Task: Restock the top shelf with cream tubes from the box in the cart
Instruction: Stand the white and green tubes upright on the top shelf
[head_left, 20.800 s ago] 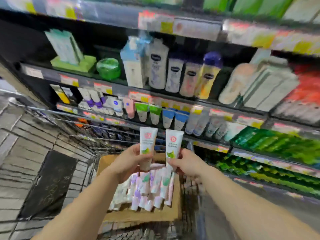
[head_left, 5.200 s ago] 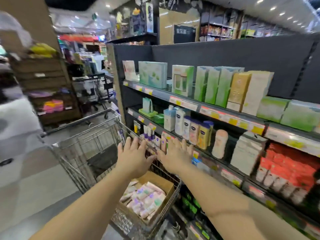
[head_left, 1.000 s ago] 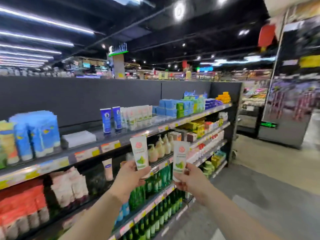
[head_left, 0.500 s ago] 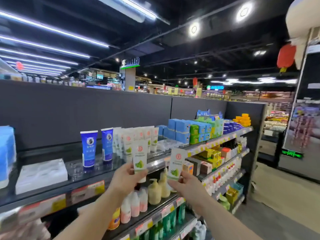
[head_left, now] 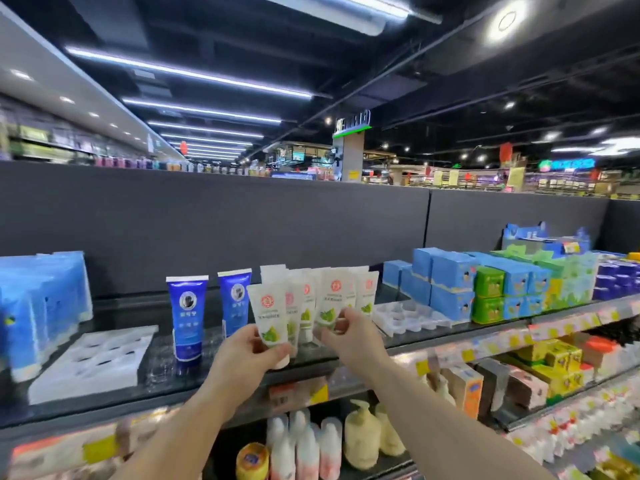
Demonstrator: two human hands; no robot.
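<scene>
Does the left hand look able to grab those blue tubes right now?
Probably not yet: the left hand already grips a white cream tube. The blue tubes stand unobstructed just left of it.

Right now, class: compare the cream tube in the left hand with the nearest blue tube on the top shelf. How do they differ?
The cream tube is white with a green leaf; the blue tube is deep blue. The cream tube is gripped by the left hand; the blue tube stands free on the top shelf. Both stand cap-down.

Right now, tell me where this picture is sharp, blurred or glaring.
Head view: sharpest on the white tube in the left hand; price labels along the shelf edge smear at the frame's edges; ceiling lamp blooms; wide lens bends the shelf.
</scene>
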